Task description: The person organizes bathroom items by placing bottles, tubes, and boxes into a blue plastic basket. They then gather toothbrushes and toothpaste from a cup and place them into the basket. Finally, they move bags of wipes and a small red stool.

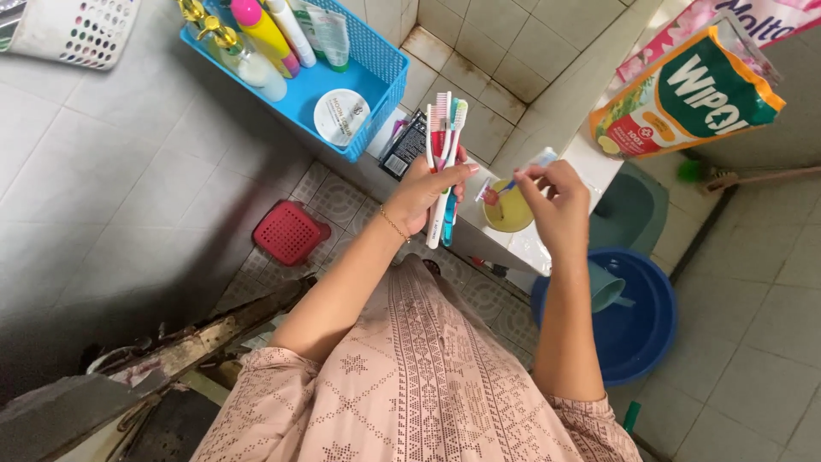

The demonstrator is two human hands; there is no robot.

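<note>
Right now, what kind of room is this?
Most likely a home bathroom or wash area. The left hand holds a bunch of toothbrushes, a blue basket holds toiletry bottles, and a blue basin sits on the tiled floor.

**Toothbrushes in hand over a yellow cup**

You hold a bunch of toothbrushes (443,162) upright, bristle heads up, with white, red and blue handles pressed side by side. A single toothbrush (518,178) with a blue-and-white handle lies nearly level, its head over the small yellow cup (508,210) standing on the white ledge.
</note>
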